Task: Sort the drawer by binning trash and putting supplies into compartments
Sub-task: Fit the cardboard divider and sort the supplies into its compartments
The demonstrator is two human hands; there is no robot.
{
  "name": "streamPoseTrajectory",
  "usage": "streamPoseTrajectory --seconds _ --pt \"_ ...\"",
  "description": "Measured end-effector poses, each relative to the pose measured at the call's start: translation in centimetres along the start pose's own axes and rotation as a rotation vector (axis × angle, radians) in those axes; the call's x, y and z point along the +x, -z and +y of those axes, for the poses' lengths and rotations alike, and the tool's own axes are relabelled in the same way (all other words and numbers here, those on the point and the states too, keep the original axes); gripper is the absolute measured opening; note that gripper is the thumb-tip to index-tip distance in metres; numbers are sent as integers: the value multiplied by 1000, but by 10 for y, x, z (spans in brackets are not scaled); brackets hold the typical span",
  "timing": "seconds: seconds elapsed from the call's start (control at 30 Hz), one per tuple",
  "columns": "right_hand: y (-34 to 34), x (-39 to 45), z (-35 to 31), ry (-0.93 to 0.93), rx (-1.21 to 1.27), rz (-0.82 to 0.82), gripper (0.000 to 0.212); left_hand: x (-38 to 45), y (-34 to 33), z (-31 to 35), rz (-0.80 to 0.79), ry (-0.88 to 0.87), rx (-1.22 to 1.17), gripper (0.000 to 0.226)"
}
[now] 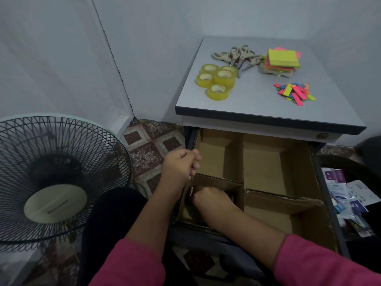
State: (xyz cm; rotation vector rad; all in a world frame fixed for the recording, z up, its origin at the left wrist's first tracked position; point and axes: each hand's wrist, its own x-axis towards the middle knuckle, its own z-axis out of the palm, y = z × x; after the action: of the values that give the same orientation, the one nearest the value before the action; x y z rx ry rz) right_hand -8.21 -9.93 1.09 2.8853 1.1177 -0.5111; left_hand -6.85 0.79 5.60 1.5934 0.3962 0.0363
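Observation:
The open drawer [321, 195] holds a cardboard insert with crossed dividers [243, 162] that make four compartments; the ones in view look bare. My left hand [181, 165] hovers over the drawer's left wall, its fingers curled into a fist, and nothing shows in it. My right hand [210, 200] reaches down into the near-left compartment, where its fingers are hidden behind the divider. On the cabinet top [257, 106] lie several yellow tape rolls [217, 79], several scissors [237, 55], a stack of sticky notes [282, 60] and a heap of coloured page flags [294, 93].
A dark bin [338, 162] with wrappers and paper scraps [348, 195] stands right of the drawer. A floor fan [55, 178] stands at the left on the patterned tile floor [150, 145]. Walls close the corner behind the cabinet. My dark-clad knee is under my left arm.

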Motion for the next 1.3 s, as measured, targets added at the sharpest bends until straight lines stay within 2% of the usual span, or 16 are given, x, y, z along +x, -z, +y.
streamPoseTrajectory --seconds 0.27,0.43,0.63,0.97,1.07,1.17,1.23,1.3 --pt "4 -3 2 -92 90 60 36 -1 0 0 -10 -4 -5 25" --pt "4 -8 5 -160 165 88 26 -1 0 0 -14 -9 -3 25" --pt "6 -3 0 -199 134 59 34 0 -1 -1 -10 -5 -3 26" --pt "17 -12 8 -213 227 26 24 0 0 -1 -13 -4 -4 25" --pt "27 -36 23 -225 220 149 13 2 3 0 -37 5 21 25" --pt "24 -62 43 -229 345 431 10 2 7 1 -112 10 54 25" --pt "19 -69 54 -243 274 547 21 -1 6 3 -186 27 80 24" --pt "15 -71 61 -311 300 535 34 -5 2 4 -289 66 171 22"
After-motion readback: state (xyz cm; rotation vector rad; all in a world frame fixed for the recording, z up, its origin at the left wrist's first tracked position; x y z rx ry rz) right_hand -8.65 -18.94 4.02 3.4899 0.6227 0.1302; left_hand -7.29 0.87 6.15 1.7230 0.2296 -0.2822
